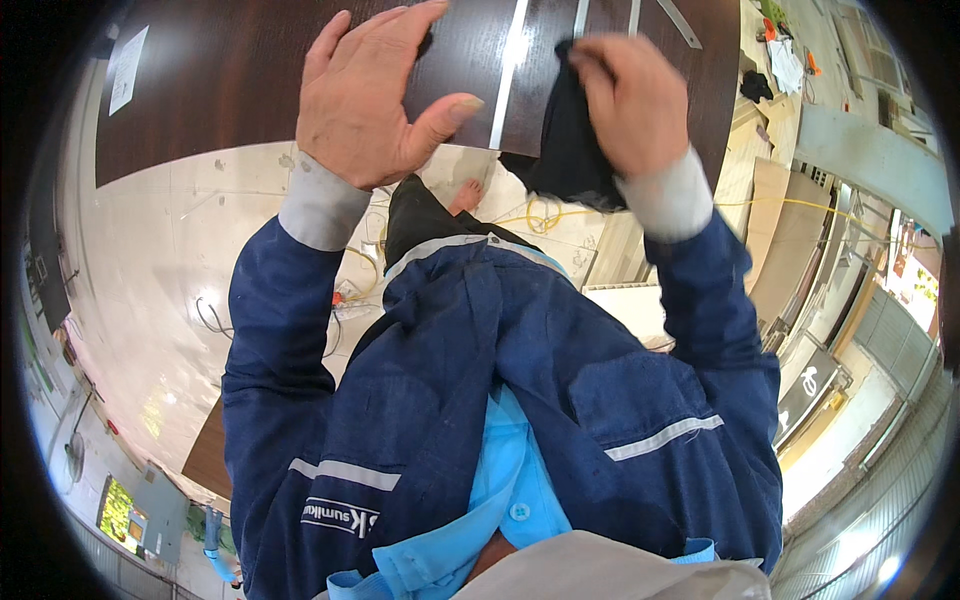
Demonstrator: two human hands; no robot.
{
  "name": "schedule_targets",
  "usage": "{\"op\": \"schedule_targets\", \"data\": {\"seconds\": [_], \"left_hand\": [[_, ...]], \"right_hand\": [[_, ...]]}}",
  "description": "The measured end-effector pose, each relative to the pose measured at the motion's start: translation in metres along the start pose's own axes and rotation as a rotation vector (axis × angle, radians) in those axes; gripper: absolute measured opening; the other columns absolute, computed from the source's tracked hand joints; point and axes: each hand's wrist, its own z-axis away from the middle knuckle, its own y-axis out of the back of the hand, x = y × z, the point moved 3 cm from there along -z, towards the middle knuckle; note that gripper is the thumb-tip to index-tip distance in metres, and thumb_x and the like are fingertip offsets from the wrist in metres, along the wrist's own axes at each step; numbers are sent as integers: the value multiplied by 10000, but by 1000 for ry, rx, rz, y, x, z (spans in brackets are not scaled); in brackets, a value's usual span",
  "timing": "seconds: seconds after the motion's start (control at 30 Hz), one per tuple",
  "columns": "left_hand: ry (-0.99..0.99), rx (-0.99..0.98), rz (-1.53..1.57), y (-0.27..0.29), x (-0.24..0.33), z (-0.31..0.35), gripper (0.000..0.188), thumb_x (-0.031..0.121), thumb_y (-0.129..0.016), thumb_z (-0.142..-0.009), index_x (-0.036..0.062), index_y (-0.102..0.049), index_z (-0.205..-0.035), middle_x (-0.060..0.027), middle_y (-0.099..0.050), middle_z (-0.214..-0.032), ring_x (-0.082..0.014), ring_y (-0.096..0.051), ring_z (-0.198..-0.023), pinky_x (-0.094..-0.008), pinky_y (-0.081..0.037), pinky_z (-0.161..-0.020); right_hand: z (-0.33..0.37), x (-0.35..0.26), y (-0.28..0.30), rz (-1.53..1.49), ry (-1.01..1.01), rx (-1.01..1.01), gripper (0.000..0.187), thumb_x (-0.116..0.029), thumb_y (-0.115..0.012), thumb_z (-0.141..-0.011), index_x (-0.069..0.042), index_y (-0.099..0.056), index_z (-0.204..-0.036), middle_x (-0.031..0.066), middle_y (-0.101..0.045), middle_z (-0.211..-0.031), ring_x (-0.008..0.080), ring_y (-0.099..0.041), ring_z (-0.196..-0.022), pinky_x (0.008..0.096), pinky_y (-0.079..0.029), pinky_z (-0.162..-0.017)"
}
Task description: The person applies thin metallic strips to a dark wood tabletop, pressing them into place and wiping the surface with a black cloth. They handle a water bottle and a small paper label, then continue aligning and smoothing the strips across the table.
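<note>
My right hand, slightly blurred, grips a black cloth that hangs down past the near edge of a dark brown wood-grain panel. My left hand is above the same panel, fingers stretched out and thumb spread to the side, with nothing seen in it. Between the hands a narrow shiny light strip runs across the panel to its near edge. A small dark bit shows behind my left fingers; I cannot make out what it is.
A white label is on the panel's left part, and a flat metal strip lies at its far right. A yellow hose and cables cross the pale floor. Boards lean at the right. Another person is far off at lower left.
</note>
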Motion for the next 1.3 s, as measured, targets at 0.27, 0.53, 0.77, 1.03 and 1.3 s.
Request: {"op": "schedule_targets", "data": {"seconds": [0.27,0.53,0.77,1.03,1.3], "left_hand": [[20,40,-15,-2,-1,1,759,715,-457,-1001,111,-600,-1438,-95,-711,-1313,-284,-674,-1213,-527,-348,-1185],[-15,6,-52,-5,2,1,743,703,-452,-1007,113,-611,-1431,-81,-718,-1312,-272,-673,-1221,-525,-343,-1193],[-19,-16,-27,-4,2,1,735,695,-447,-1012,113,-614,-1429,-82,-717,-1317,-270,-671,-1228,-521,-352,-1188],[-43,10,-24,-6,1,1,735,697,-447,-1011,115,-614,-1428,-75,-725,-1304,-266,-684,-1200,-515,-361,-1183],[37,-70,-86,7,13,-5,772,656,-562,-951,-7,-612,-1343,-182,-695,-1266,-362,-655,-1201,-556,-372,-1162]], "right_hand": [[91,-16,-22,-185,77,-149,266,3,-783,-800,-52,-726,-1055,148,-692,-985,358,-670,-908,422,-554,-813],[100,-6,30,-85,-20,15,288,58,-790,-767,-21,-736,-1039,165,-703,-1015,337,-692,-938,401,-567,-815],[105,-19,-4,-154,100,-9,251,-55,-726,-763,-59,-694,-1013,95,-669,-960,305,-641,-867,418,-516,-760],[100,-16,-3,-156,166,0,347,-40,-770,-703,-59,-725,-1047,89,-676,-968,293,-647,-853,403,-517,-745],[104,-12,-9,-116,154,-36,363,30,-831,-728,-48,-737,-1070,113,-691,-1002,289,-648,-868,385,-529,-743]]}}
